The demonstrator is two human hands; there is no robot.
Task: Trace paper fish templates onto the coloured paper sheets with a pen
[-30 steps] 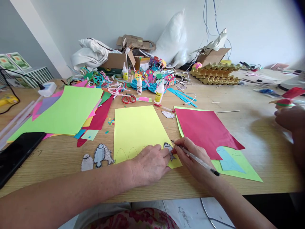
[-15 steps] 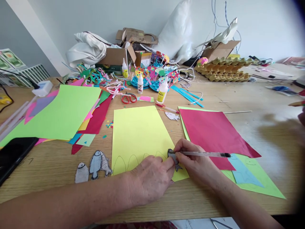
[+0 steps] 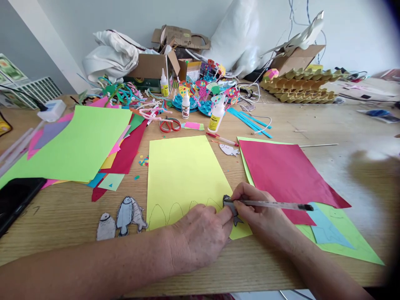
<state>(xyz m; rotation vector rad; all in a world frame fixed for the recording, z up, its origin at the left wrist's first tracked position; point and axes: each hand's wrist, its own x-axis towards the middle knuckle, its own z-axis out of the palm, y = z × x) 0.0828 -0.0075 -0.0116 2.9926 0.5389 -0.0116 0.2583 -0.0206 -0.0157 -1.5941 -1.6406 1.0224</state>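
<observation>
A small dark paper fish cutout (image 3: 231, 208) lies near the lower right corner of the yellow sheet (image 3: 179, 166). My left hand (image 3: 203, 231) presses it down with bent fingers held together, covering part of it. With my right hand (image 3: 258, 208) I pinch a clear pen (image 3: 278, 205), its tip down at the fish's edge and its dark end pointing right. Pencilled fish outlines run along the sheet's lower part, partly hidden by my left hand. To the left, a pale fish cutout (image 3: 106, 227), a bluish one (image 3: 125, 216) and a striped one (image 3: 138, 214) lie on the table.
Green paper (image 3: 81, 146) tops a coloured stack at left, near a black phone (image 3: 18, 202). Red paper (image 3: 284, 171) lies right. Behind are red scissors (image 3: 170, 124), a glue bottle (image 3: 216, 114), a white fish cutout (image 3: 229, 150) and egg trays (image 3: 296, 89). Something blurred shows at the right edge.
The camera view has shifted slightly. My hands stay at the fish cutout, with the pen still at its edge. The object held at the far right edge is now a blur.
</observation>
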